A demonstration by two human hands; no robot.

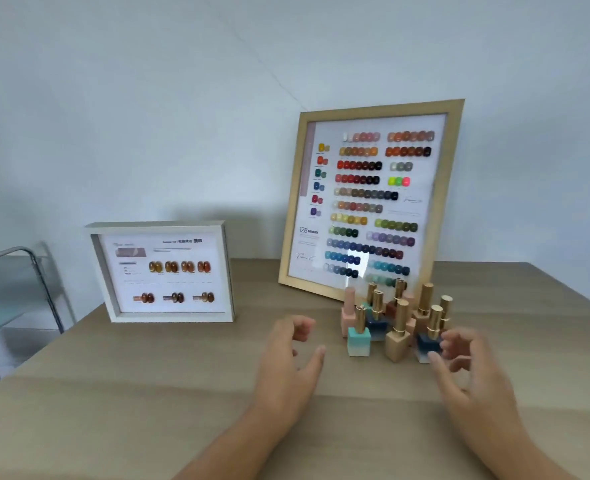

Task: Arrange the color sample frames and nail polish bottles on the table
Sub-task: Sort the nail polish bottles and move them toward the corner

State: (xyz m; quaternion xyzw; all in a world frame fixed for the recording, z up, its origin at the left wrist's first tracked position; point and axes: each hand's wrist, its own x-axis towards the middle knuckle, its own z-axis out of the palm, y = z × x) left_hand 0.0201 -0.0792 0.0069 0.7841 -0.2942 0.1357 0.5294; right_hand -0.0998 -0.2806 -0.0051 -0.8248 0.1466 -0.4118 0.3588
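Note:
A large gold-framed colour chart [373, 199] leans against the wall at the back right of the wooden table [148, 393]. A smaller white frame [163, 271] with amber samples stands upright to its left. Several nail polish bottles with gold caps cluster in front of the large frame, among them a mint one [359, 336], a beige one [398, 332] and a dark blue one [429, 337]. My left hand [292, 358] hovers left of the cluster, fingers curled apart and holding nothing. My right hand [466, 368] hovers at the cluster's right, open, fingertips close to the dark blue bottle.
A glass-and-metal shelf unit [16, 289] stands off the table's left edge. The white wall runs right behind both frames. The table's right corner [536, 268] lies just beyond the large frame.

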